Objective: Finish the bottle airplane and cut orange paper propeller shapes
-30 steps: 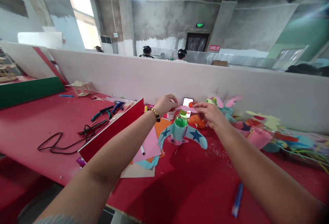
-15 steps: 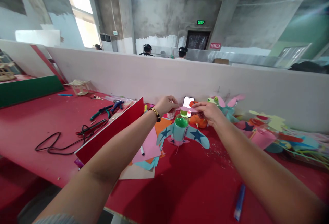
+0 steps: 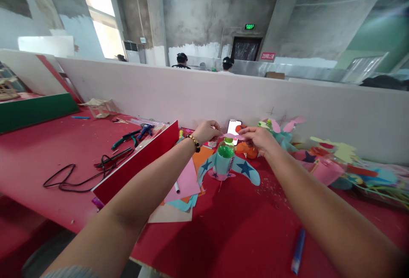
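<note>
A pink paper piece point(image 3: 233, 136) is stretched level between my two hands, just above the green cap of a bottle craft point(image 3: 223, 164). The bottle wears light-blue paper with wings that carry dark-blue stars, and it stands upright on the table. My left hand point(image 3: 207, 132), with a beaded bracelet at the wrist, pinches the paper's left end. At the right end, my right hand point(image 3: 258, 138) pinches it between thumb and fingers. Behind the paper a lit phone point(image 3: 234, 128) leans upright against the white partition. Orange paper shapes point(image 3: 247, 149) lie beside the bottle, close under my right hand.
Coloured paper sheets point(image 3: 185, 176) lie left of the bottle, near a slanting red board point(image 3: 143, 159). Beyond the board are pliers point(image 3: 126, 138), a blue glue gun point(image 3: 146, 131) and a black cord point(image 3: 64, 180). Paper crafts point(image 3: 329, 165) crowd the right; a blue marker point(image 3: 298, 250) lies in front.
Both hands keep their hold on the pink paper and have hardly moved. The left wing of the bottle craft has shifted slightly.
</note>
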Motion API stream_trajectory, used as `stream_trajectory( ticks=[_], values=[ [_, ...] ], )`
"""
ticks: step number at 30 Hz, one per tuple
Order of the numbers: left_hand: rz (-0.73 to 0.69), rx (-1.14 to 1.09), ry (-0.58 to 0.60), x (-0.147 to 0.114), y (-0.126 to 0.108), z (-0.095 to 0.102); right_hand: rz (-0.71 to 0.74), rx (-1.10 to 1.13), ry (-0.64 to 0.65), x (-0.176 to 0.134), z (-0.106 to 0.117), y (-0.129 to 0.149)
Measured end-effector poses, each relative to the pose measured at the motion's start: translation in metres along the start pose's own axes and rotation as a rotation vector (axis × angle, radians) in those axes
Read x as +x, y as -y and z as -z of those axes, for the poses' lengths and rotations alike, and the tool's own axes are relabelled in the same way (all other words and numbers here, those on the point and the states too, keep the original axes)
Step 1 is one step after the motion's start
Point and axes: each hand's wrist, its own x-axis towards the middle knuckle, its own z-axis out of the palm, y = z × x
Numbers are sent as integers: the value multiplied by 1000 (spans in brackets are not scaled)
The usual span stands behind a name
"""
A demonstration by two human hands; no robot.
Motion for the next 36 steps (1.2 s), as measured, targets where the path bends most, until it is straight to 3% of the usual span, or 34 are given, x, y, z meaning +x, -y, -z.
stream_trajectory(
  ticks=[5, 9, 14, 16, 19, 24, 29, 33, 36],
  values=[
    [7, 6, -6, -2, -2, 0, 46, -117, -20, 0, 2, -1],
    [26, 11, -7, -4, -7, 0, 168, -236, -96, -1, 4, 5],
    [44, -8, -6, -9, -12, -1, 737, -788, -55, -14, -5, 13],
    [42, -11, -7, -10, -12, -1, 840, -982, -4, -22, -11, 12],
    [32, -8, -6, -9, -12, 0, 838, -1087, 8, -31, -18, 9],
    [-8, -94, -74, -10, -6, 8, 827, -1063, -9, -33, -22, 4],
    [2, -308, -124, -21, 22, 19, 829, -1069, -15, -35, -25, 5],
    [3, -308, 12, -26, 52, 24, 841, -1068, -23, -39, -27, 5],
    [-19, -251, 128, -28, 61, 22, 853, -1053, -24, -42, -27, 4]
  ],
)
